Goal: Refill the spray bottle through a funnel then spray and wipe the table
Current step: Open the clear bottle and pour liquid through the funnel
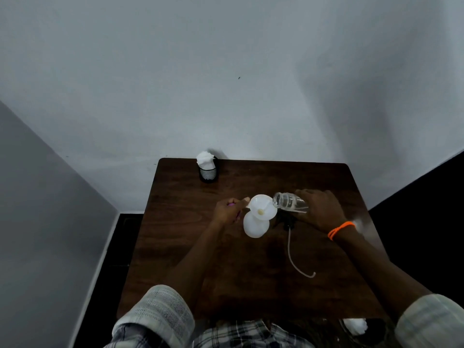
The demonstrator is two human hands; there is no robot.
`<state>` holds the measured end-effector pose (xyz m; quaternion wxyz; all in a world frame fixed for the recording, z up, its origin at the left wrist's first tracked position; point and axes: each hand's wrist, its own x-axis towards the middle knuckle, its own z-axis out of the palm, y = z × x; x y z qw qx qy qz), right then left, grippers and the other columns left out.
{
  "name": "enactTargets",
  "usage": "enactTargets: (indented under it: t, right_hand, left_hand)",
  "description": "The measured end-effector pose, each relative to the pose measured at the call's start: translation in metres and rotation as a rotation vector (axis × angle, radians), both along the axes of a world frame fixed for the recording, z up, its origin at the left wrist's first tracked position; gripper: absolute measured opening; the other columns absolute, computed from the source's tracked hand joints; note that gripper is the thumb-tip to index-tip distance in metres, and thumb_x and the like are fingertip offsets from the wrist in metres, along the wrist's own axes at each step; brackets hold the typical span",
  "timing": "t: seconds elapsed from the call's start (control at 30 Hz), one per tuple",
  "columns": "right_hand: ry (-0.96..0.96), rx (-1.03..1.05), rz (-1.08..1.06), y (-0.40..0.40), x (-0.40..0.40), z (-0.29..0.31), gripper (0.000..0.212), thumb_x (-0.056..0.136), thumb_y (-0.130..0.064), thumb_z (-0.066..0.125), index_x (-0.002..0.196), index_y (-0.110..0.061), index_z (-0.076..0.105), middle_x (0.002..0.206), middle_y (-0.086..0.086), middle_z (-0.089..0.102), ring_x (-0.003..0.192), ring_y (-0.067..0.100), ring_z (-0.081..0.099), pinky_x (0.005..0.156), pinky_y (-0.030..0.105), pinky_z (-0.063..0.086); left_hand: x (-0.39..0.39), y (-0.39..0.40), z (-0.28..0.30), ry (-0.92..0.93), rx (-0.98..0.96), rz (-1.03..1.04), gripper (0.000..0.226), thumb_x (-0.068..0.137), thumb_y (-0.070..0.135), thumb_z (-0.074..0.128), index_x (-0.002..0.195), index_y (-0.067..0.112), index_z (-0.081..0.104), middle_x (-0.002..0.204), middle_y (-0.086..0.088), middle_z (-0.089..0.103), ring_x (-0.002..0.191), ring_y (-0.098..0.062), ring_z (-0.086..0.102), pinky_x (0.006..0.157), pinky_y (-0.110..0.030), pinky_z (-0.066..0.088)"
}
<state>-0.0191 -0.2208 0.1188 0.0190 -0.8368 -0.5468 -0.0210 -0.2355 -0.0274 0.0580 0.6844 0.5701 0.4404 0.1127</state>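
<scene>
Against a grey wall, a dark wooden table [190,247] is holding a white spray bottle [255,227] whose funnel [261,209] the curled left hand [227,212] is steadying, while the right hand [320,209] is gripping a tilted clear jar [290,202], pouring water.

Both forearms were bare, with the sleeves rolled up above the elbows. The left sleeve [160,315] was pale cloth with a faint check and a mesh-like weave showing on the turned-back cuff. The right sleeve [431,320] was the same pale checked cloth, folded into a thick cuff. The shirt front [251,335] carried a bolder plaid of dark and light lines. Around the right wrist sat a bright orange band [341,229] of two or three thin strands.
</scene>
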Motion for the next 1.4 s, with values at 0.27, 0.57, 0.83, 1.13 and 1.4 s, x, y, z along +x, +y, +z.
enactTargets:
  t: [0.27, 0.57, 0.83, 1.13, 1.4]
  right_hand:
    - [0.009, 0.009, -0.004, 0.000, -0.002, 0.001, 0.066, 0.071, -0.053, 0.083, 0.125, -0.017, 0.069, 0.113, 0.005, 0.075, 0.099, 0.030, 0.071, 0.081, 0.044, 0.051]
    - [-0.009, -0.006, -0.026, 0.001, -0.005, 0.001, 0.069, 0.070, -0.054, 0.083, 0.128, -0.021, 0.067, 0.118, 0.003, 0.073, 0.105, 0.028, 0.070, 0.082, 0.041, 0.046]
    - [-0.008, -0.021, -0.029, 0.003, -0.009, 0.004, 0.069, 0.069, -0.052, 0.084, 0.128, -0.020, 0.068, 0.121, 0.005, 0.073, 0.106, 0.030, 0.070, 0.084, 0.043, 0.046]
    - [-0.018, -0.020, -0.027, 0.004, -0.012, 0.006, 0.067, 0.070, -0.051, 0.084, 0.127, -0.020, 0.068, 0.119, 0.006, 0.073, 0.105, 0.030, 0.070, 0.084, 0.043, 0.047]
    - [-0.034, -0.046, -0.039, 0.004, -0.011, 0.007, 0.068, 0.064, -0.047, 0.088, 0.124, -0.020, 0.070, 0.116, 0.006, 0.074, 0.100, 0.031, 0.070, 0.082, 0.044, 0.049]
  left_hand:
    - [-0.003, -0.002, 0.001, -0.010, 0.004, -0.004, 0.043, 0.086, 0.041, 0.078, 0.088, -0.002, 0.070, 0.056, -0.003, 0.056, 0.046, -0.011, 0.048, 0.044, -0.020, 0.042]
    - [-0.003, -0.003, -0.002, 0.009, 0.021, 0.037, 0.032, 0.082, 0.045, 0.081, 0.072, 0.016, 0.070, 0.059, -0.002, 0.058, 0.048, -0.009, 0.049, 0.047, -0.022, 0.043]
    - [-0.003, -0.002, -0.006, -0.029, 0.054, 0.089, 0.030, 0.083, 0.037, 0.082, 0.089, 0.008, 0.078, 0.060, -0.004, 0.061, 0.048, -0.009, 0.050, 0.049, -0.023, 0.045]
    - [-0.001, -0.003, -0.007, -0.034, 0.015, 0.082, 0.027, 0.083, 0.027, 0.083, 0.090, 0.002, 0.076, 0.057, -0.004, 0.060, 0.043, -0.007, 0.048, 0.044, -0.022, 0.043]
    - [-0.002, -0.005, -0.006, -0.045, 0.028, 0.055, 0.024, 0.084, 0.025, 0.083, 0.091, 0.003, 0.077, 0.057, 0.000, 0.062, 0.044, -0.006, 0.050, 0.045, -0.021, 0.045]
